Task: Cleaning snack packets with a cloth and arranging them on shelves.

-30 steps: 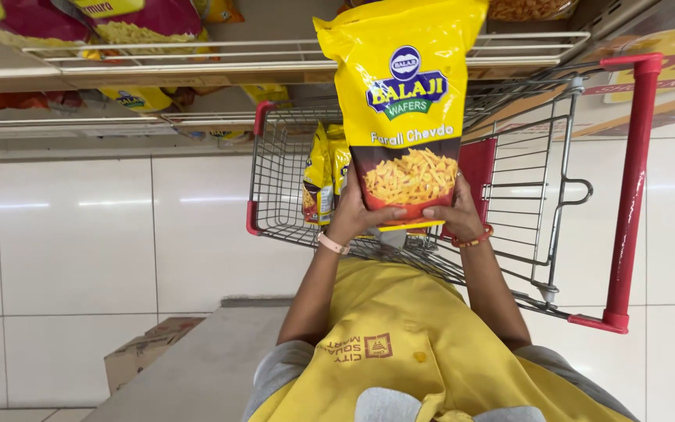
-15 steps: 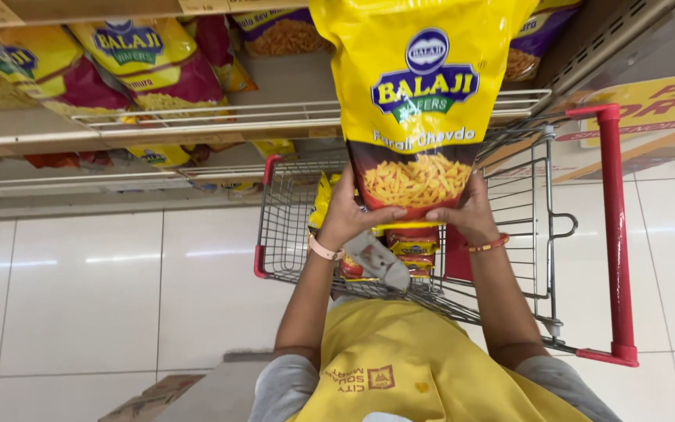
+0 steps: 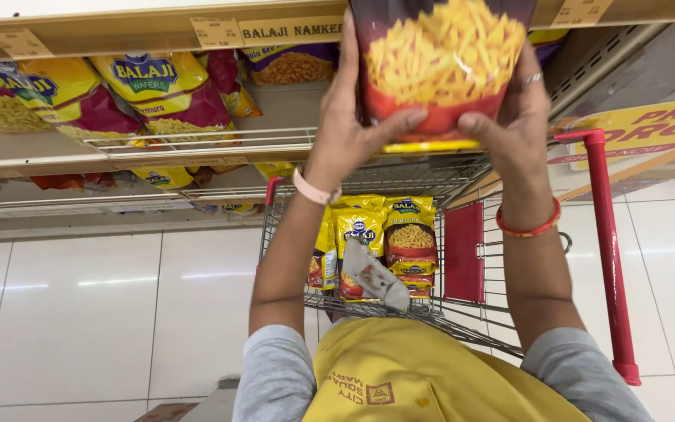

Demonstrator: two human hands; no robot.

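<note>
I see both hands raised at shelf height. Left hand (image 3: 353, 129) and right hand (image 3: 519, 117) clasp the bottom corners of a yellow-and-maroon plastic snack bag (image 3: 439, 66), fingers closed around it. Below, a red-handled wire shopping trolley (image 3: 607, 250) holds more yellow snack packets (image 3: 388, 242).
</note>
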